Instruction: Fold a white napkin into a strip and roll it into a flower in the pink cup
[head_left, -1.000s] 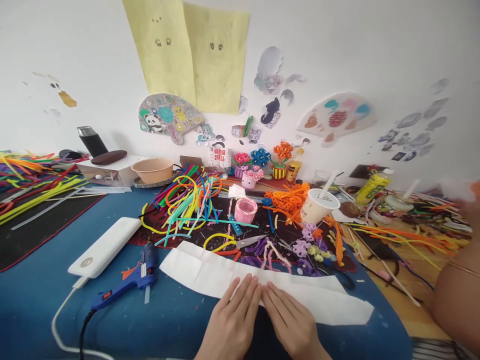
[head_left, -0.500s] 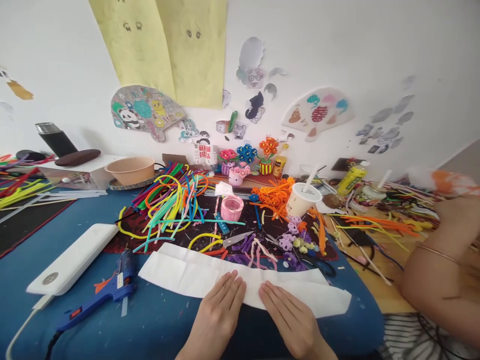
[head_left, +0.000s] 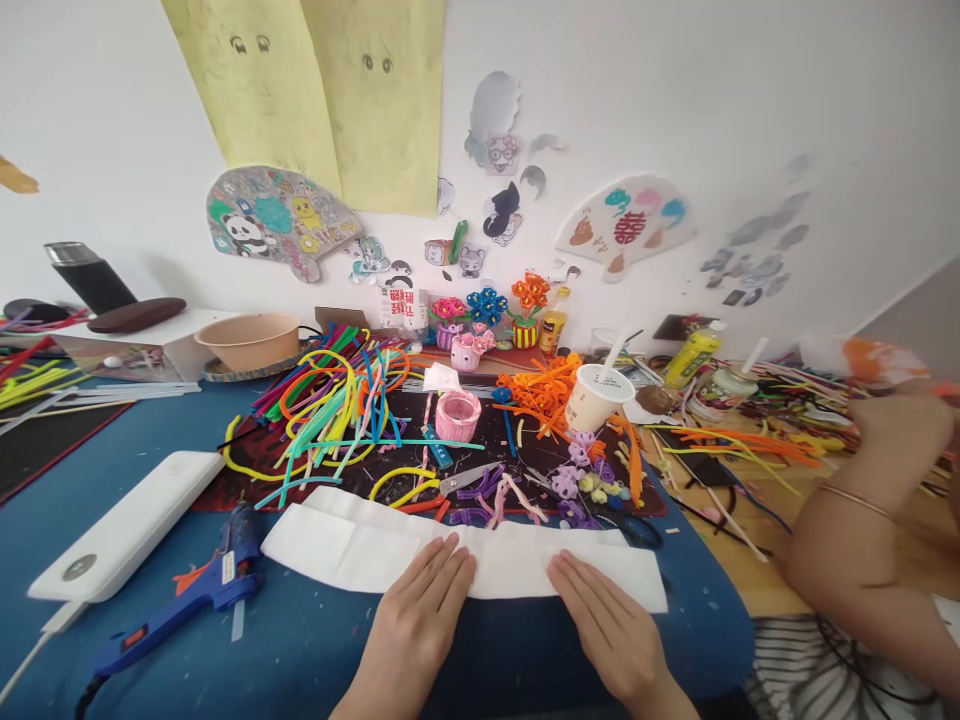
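A long strip of folded white paper (head_left: pixel 510 570) lies across the blue table near its front edge. My left hand (head_left: pixel 420 605) lies flat on the strip just left of its middle, fingers stretched out. My right hand (head_left: pixel 607 625) rests on its right part, fingers also straight and held side by side. Bare paper shows between the two hands. Just behind the strip are purple and pink fuzzy stems (head_left: pixel 506 495) and scissors (head_left: pixel 472 478), and a pink ring-shaped pot (head_left: pixel 458 415) stands farther back.
A blue glue gun (head_left: pixel 202 590) and a white power bank (head_left: pixel 127 525) lie left of the paper. Bundled coloured stems (head_left: pixel 337 405), orange stems (head_left: pixel 544 385) and a paper cup (head_left: pixel 598 397) with a straw stand behind. At the right is another person's bent arm (head_left: pixel 862 510).
My right hand has slid to the right along the paper, widening the gap between my hands. The paper's right part now lies flatter and straighter. The camera view has shifted slightly.
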